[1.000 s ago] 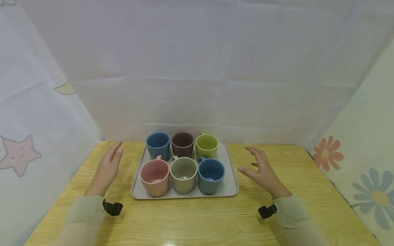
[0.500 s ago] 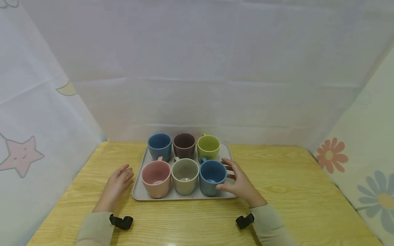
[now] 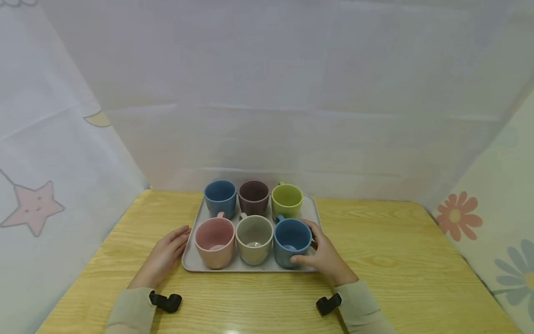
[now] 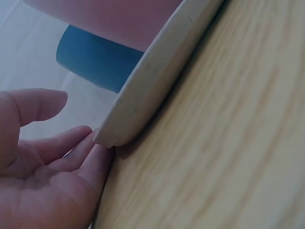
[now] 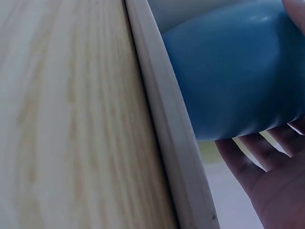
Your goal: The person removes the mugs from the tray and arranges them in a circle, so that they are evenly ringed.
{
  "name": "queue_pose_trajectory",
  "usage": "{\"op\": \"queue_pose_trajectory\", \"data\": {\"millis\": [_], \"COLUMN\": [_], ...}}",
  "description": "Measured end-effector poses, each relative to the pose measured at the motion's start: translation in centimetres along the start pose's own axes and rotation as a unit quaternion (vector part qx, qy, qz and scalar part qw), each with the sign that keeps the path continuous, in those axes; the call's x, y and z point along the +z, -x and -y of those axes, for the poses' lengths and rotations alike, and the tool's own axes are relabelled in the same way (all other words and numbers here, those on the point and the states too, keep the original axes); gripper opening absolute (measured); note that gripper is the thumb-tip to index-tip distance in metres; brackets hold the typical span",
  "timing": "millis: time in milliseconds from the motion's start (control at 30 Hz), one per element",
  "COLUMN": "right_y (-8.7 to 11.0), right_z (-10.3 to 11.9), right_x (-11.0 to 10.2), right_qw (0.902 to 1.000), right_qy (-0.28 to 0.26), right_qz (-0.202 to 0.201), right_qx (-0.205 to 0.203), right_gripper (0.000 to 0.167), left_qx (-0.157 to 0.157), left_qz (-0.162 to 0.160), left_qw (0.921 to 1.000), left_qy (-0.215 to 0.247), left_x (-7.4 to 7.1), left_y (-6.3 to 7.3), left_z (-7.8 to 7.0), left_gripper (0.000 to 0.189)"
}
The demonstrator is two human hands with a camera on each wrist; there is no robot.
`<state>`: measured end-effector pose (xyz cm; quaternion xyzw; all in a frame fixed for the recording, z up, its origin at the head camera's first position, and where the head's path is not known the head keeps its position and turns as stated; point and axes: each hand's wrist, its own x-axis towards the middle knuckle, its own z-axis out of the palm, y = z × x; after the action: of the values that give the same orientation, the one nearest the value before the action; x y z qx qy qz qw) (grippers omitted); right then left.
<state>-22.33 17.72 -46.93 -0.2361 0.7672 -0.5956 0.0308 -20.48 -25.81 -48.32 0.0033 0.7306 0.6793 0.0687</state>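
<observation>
Front blue mug stands upright on the tray, at the right end of the row nearest me, and my right hand is grasping it, thumb on the near side and fingers against the wall to the right. I take the step in hand to be getting a secure hold of this mug; the next move, as I judge it, calls for firming that grip and, if I lift, going straight up so as not to knock the pale mug just beside it. My left hand grasps nothing: its fingers are extended, the tips touching the tray's left edge, probably to steady it on the worktop. The tray carries six mugs, all upright. The pink mug completes my near row; behind stand the back blue mug, the plum mug and the green mug. Looking into the near three, I see bare bottoms and nothing inside; the bottoms of the far three are hidden from me.
</observation>
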Motion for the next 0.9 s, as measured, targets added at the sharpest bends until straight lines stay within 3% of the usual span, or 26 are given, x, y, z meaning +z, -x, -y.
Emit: {"op": "queue_pose_trajectory", "data": {"millis": [167, 300, 900], "right_y": [0.1, 0.1, 0.4], "right_z": [0.1, 0.1, 0.6], "right_x": [0.1, 0.1, 0.0], "right_qw": [0.9998, 0.9997, 0.9967], "right_qy": [0.015, 0.022, 0.055], "right_qz": [-0.009, -0.011, -0.057], "right_qx": [-0.003, -0.005, -0.018], "right_gripper": [0.089, 0.088, 0.083], "left_qx": [0.019, 0.034, 0.029], "left_qz": [0.024, 0.051, 0.056], "left_qw": [0.9991, 0.9979, 0.9976], "left_qy": [-0.028, -0.021, -0.028], "left_x": [-0.2, -0.6, -1.3], "left_y": [0.0, 0.1, 0.0], "left_z": [0.4, 0.9, 1.3], "left_gripper": [0.062, 0.063, 0.065]}}
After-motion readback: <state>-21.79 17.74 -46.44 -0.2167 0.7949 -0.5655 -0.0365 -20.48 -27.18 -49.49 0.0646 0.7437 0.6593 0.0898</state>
